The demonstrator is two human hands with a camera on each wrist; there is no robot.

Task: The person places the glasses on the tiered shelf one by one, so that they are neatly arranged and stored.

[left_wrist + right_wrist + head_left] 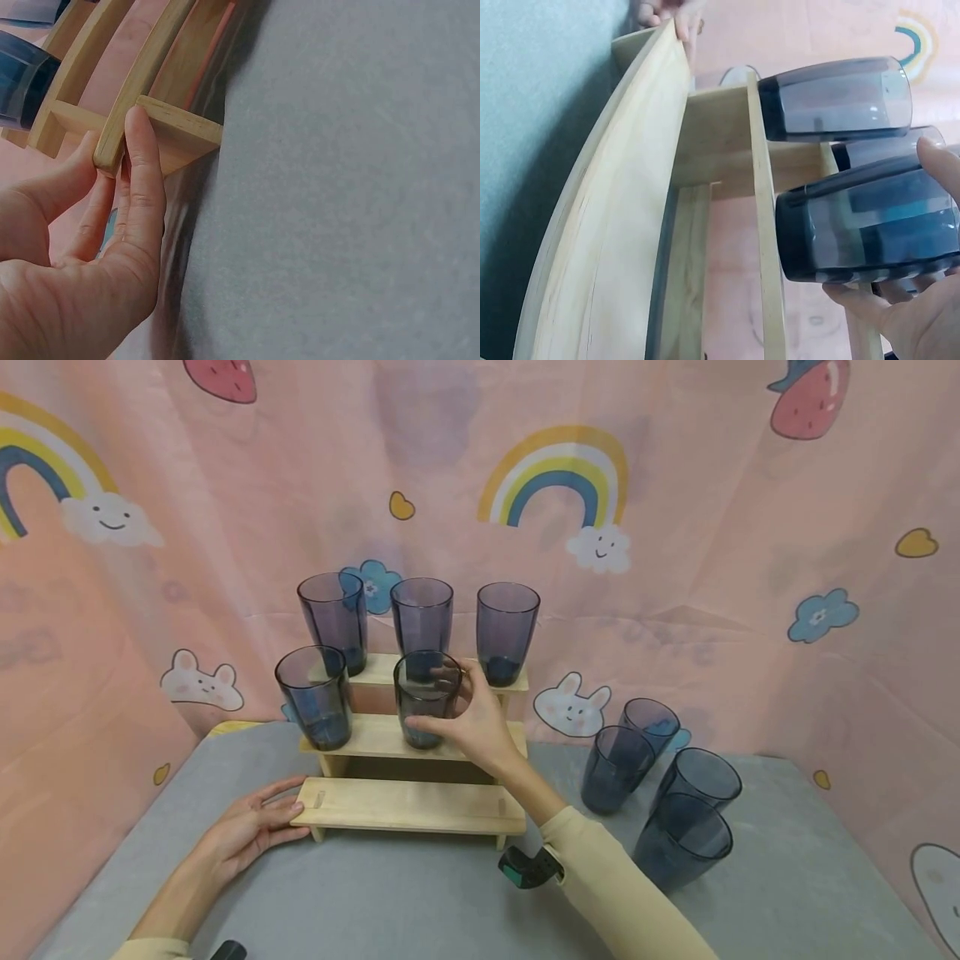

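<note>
A three-step wooden stand (408, 807) rises in the middle of the table. My left hand (242, 837) pinches the left end of its lowest step; in the left wrist view the thumb lies on one face of the board (154, 71) and the fingers on the other. My right hand (483, 727) grips a tinted drinking glass (415, 706) round its side, upright at the middle of the second step. In the right wrist view this glass (870, 229) has its base right at the board's edge. Left of it on that step stands another glass (315, 702).
Three matching glasses line the top step, among them the right one (507, 635). Several more, such as the front one (682, 847), stand grouped on the grey-covered table (360, 902) to the right. A pink printed curtain (697, 527) hangs close behind.
</note>
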